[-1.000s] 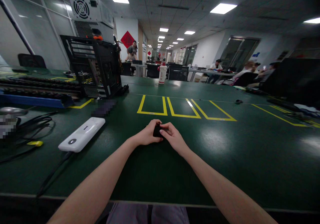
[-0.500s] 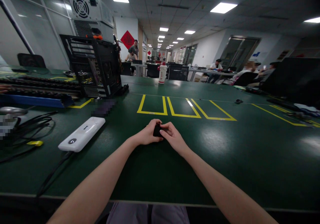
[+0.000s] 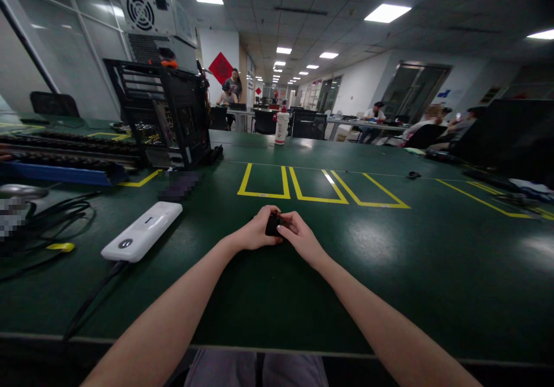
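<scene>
A small black object [image 3: 272, 225] sits between my two hands over the green table [image 3: 277, 295]; its kind cannot be made out. My left hand [image 3: 256, 229] curves around its left side, thumb nearest me and fingers on the far side. From the right, my right hand [image 3: 299, 234] pinches its right edge with thumb and fingertips. Fingers cover much of the object. Beyond the hands, yellow tape outlines [image 3: 318, 199] mark the tabletop.
To the left lie a white power bank [image 3: 145, 232] with a black cable and a tangle of cords [image 3: 52, 231]. An open computer case [image 3: 167, 113] stands behind them. A white bottle [image 3: 281, 128] is at the far edge. Several people sit or stand in the background.
Both hands keep nearly the same place and grip on the black object. A little more of its dark surface shows between the fingers.
</scene>
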`<state>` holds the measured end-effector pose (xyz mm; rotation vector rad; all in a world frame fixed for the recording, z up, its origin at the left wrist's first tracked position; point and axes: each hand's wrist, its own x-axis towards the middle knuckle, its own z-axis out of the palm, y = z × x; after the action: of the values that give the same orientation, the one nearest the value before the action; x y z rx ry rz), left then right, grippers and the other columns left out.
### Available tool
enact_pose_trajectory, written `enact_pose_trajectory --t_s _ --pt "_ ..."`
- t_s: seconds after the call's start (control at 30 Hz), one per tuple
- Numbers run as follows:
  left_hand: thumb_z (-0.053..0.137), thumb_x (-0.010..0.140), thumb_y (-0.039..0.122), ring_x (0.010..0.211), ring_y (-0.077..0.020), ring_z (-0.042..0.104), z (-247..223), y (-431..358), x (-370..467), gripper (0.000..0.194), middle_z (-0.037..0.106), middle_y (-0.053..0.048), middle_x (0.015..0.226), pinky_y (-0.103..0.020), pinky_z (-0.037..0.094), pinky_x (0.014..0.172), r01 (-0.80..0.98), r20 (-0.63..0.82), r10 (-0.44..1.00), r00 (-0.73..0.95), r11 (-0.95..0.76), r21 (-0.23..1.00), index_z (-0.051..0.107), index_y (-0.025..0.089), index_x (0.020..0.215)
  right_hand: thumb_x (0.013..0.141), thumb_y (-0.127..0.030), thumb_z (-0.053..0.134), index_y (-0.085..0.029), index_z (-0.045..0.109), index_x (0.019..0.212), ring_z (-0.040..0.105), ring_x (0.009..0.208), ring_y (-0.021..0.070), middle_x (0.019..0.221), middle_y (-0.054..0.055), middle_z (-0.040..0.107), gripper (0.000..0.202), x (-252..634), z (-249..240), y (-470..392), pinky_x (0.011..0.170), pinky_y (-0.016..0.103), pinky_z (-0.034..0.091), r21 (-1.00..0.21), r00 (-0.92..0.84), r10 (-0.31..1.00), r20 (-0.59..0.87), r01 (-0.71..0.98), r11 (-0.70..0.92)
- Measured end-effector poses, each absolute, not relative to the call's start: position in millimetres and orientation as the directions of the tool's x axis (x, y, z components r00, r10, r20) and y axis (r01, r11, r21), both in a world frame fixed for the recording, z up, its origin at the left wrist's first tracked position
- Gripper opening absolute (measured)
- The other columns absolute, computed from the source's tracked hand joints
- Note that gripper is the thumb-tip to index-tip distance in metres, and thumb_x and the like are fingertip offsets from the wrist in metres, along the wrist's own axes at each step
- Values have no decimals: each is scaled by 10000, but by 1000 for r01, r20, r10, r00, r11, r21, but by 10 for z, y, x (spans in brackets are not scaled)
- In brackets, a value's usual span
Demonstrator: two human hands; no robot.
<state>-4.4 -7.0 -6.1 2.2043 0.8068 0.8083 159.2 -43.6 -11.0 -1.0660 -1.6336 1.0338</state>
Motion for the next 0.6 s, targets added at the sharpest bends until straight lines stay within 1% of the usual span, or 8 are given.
enact_pose_trajectory --t_s 0.2,0.3,0.43,0.5,0.6 --pt "674 610 245 1047 -258 445 -86 -47 -32 622 423 -82 1118 -444 363 907 325 336 714 614 -617 716 347 198 1137 788 -297 483 -228 480 890 560 912 152 908 -1 545 123 1589 -114 -430 827 326 447 -939 -223 937 268 156 306" --pt "675 608 243 1039 -258 451 -62 -64 -35 622 428 -84 1111 -444 368 901 330 325 722 611 -606 724 350 193 1135 780 -278 496 -230 476 933 545 961 157 966 9 539 162 1589 -128 -409 854 325 435 -940 -216 940 265 161 302" --pt "664 618 219 1037 -256 456 -11 -100 -40 610 433 -78 1107 -444 371 899 309 301 722 624 -581 753 348 201 1140 788 -302 480 -234 474 1032 518 1006 170 1045 26 531 254 1594 -134 -401 900 357 402 -931 -213 951 225 240 275" --pt "660 620 212 1033 -257 457 1 -109 -43 604 433 -75 1104 -447 371 898 302 294 722 626 -573 762 349 202 1138 789 -305 473 -236 480 1033 522 995 172 1038 24 534 254 1597 -123 -417 896 362 403 -930 -225 950 216 250 271" --pt "658 622 218 1028 -261 458 -2 -108 -47 596 425 -78 1108 -455 373 891 309 297 722 625 -579 755 351 202 1134 765 -275 509 -247 475 995 541 961 168 1017 9 531 233 1593 -95 -456 846 343 437 -941 -251 944 215 204 269"
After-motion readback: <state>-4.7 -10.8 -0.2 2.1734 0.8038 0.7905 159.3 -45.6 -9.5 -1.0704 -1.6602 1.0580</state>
